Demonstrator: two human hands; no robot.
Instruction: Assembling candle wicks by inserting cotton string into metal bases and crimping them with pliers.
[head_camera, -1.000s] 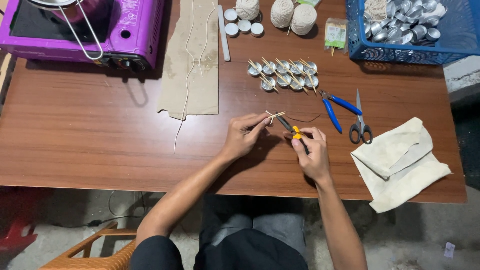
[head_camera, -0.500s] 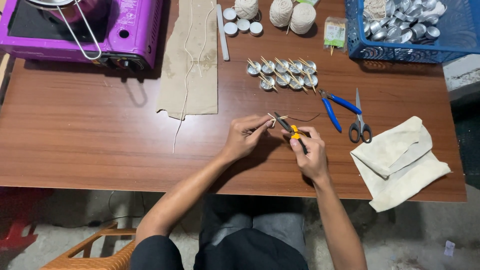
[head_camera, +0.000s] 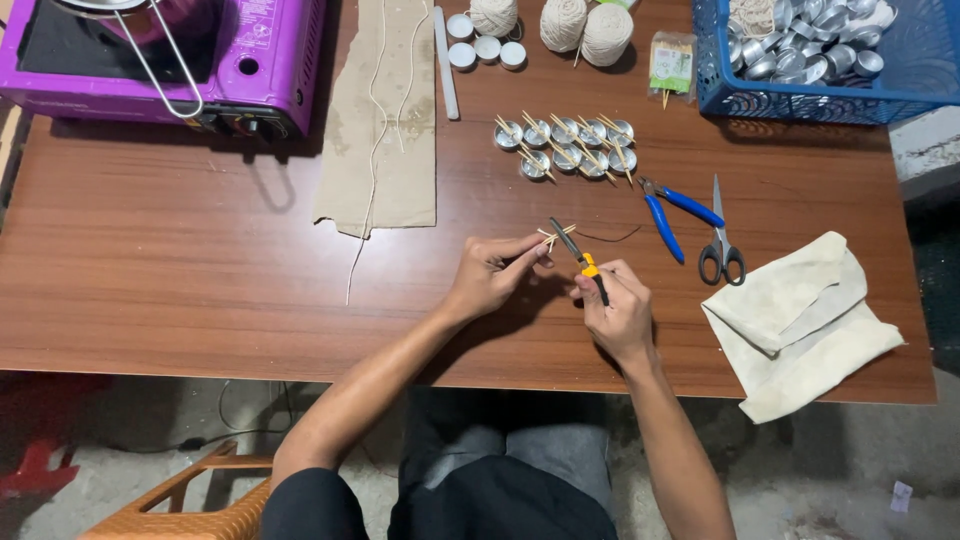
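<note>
Both hands work close together over the middle of the brown wooden desk (head_camera: 180, 260). The left hand (head_camera: 487, 277) pinches a small bundle of thin wooden sticks (head_camera: 556, 234) between thumb and fingertips, holding it just above the desk. The right hand (head_camera: 615, 312) is closed around the handles of small pliers with yellow and black grips (head_camera: 580, 258) — their slim dark nose points far and left, meeting the sticks at the left hand's fingertips. Whether the nose actually bites the sticks is too small to tell. A thin dark wire (head_camera: 612, 238) trails right from that spot across the desk.

Just right of the hands lie blue-handled pliers (head_camera: 673, 215) and black-handled scissors (head_camera: 721, 248), side by side but apart. Further right, near the desk's edge, sits a crumpled cream cloth (head_camera: 797, 322).

Beyond the hands stands a cluster of small metal cups (head_camera: 566, 148), each with sticks laid across its rim. Far right, a blue plastic basket (head_camera: 760, 100) holds many more loose metal cups. Along the far edge are three balls of cream string (head_camera: 582, 28), a few white candles in cups (head_camera: 480, 50) and a small packet (head_camera: 671, 66).

To the left lies a strip of cardboard (head_camera: 385, 150) with lengths of waxed string on it, and in the far left corner a purple portable stove (head_camera: 190, 60) carries a pan.
</note>
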